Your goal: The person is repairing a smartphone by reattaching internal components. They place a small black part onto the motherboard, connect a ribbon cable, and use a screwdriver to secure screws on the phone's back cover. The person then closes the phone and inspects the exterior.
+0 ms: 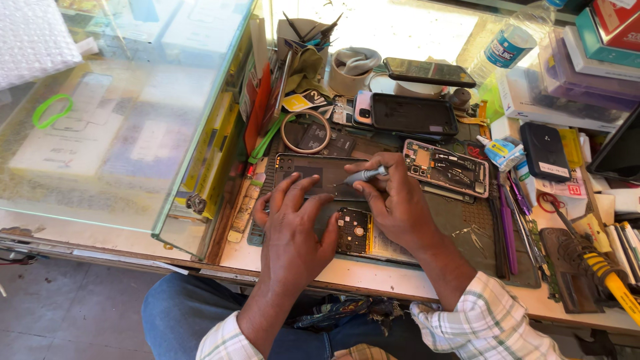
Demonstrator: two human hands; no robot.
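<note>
Dark phone (319, 176) lay flat on the work mat (467, 223), near its left edge, under both hands.
Left hand (293, 223) pressed it with spread fingers; right hand (393, 200) pinched a small screwdriver (363, 176). It looked thin, light, slick and fragile: best gripped by its long edges.

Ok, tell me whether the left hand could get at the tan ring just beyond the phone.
Probably yes. The left hand rests flat on the dark phone, and the tan ring lies uncovered just beyond it, with nothing standing between.
</note>
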